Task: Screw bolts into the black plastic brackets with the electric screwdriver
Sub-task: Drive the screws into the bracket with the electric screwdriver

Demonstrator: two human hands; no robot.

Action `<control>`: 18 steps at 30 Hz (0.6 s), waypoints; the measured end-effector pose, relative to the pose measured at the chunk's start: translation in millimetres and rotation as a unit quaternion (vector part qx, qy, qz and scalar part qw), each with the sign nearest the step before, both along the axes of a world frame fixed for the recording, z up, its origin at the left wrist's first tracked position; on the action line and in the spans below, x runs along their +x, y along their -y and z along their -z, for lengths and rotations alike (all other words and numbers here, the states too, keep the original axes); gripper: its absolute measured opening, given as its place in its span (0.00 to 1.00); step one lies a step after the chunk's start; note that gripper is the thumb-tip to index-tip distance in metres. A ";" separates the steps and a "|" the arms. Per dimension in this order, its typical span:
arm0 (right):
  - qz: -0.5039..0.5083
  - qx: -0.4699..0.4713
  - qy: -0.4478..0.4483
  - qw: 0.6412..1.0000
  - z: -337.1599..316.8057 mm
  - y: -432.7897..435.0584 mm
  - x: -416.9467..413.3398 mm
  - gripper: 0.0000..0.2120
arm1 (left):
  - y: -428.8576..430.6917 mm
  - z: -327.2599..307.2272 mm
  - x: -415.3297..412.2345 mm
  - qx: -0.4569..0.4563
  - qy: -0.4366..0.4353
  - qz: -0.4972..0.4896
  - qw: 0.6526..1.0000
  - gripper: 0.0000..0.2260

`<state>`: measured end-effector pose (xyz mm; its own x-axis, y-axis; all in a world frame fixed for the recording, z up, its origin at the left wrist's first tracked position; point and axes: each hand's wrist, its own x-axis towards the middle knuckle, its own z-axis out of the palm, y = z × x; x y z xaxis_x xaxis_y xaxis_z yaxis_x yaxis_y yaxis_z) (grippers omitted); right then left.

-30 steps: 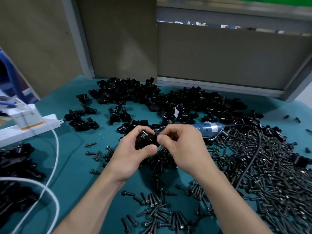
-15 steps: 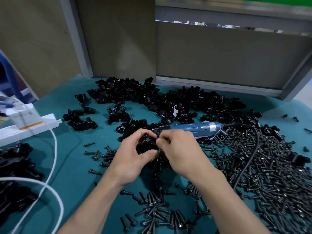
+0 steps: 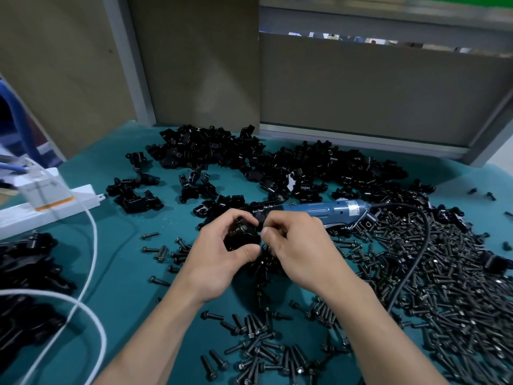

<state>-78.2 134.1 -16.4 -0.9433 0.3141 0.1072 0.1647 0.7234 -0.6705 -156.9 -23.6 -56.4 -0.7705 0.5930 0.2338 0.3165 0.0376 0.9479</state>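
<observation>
Black bracket point(image 3: 241, 237) is sitting in my left hand's point(image 3: 219, 262) curled fingers, right hand point(image 3: 299, 251) pinching its edge; both are drawing back off the screwdriver point(image 3: 319, 211).

1 left hand point(image 3: 219, 262), 1 right hand point(image 3: 302, 254), 1 electric screwdriver point(image 3: 324, 211); brackets point(image 3: 277, 165), bolts point(image 3: 444, 273) uncountable.

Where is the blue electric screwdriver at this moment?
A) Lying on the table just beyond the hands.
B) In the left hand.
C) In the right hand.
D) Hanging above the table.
A: the blue electric screwdriver lies on the green table beyond the hands, while the left hand and the right hand both hold a black bracket.
</observation>
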 end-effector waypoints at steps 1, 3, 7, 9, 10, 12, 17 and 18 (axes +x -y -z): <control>0.004 0.009 0.005 1.000 0.3 0.9 -0.1 0.12 | 0.4 0.0 0.0 -0.002 -0.002 0.002 1.000 0.19; 0.009 0.025 0.018 0.999 0.7 2.9 0.0 0.13 | 1.1 0.2 0.8 -0.010 -0.018 0.004 1.000 0.20; 0.006 0.043 0.057 0.997 0.9 5.0 1.2 0.19 | 1.1 0.2 2.6 -0.035 -0.038 0.007 0.999 0.21; 0.010 0.014 0.056 0.998 -1.4 5.1 1.0 0.16 | 0.8 -0.2 2.5 -0.037 -0.031 0.006 0.999 0.22; 0.012 0.006 0.052 0.999 -3.3 5.0 1.0 0.14 | 0.7 -0.8 3.0 -0.035 -0.028 0.007 0.999 0.22; 0.010 0.003 0.043 0.999 -7.7 4.1 1.4 0.10 | 0.2 -2.0 4.5 -0.027 -0.027 0.012 0.999 0.22; 0.001 -0.007 0.021 1.000 -16.4 -5.0 6.1 0.09 | -2.8 -1.8 5.7 -0.005 0.025 0.015 1.000 0.20; 0.000 -0.007 0.022 1.000 -17.2 -6.4 6.8 0.10 | -3.1 -2.1 5.3 -0.006 0.034 0.018 0.999 0.20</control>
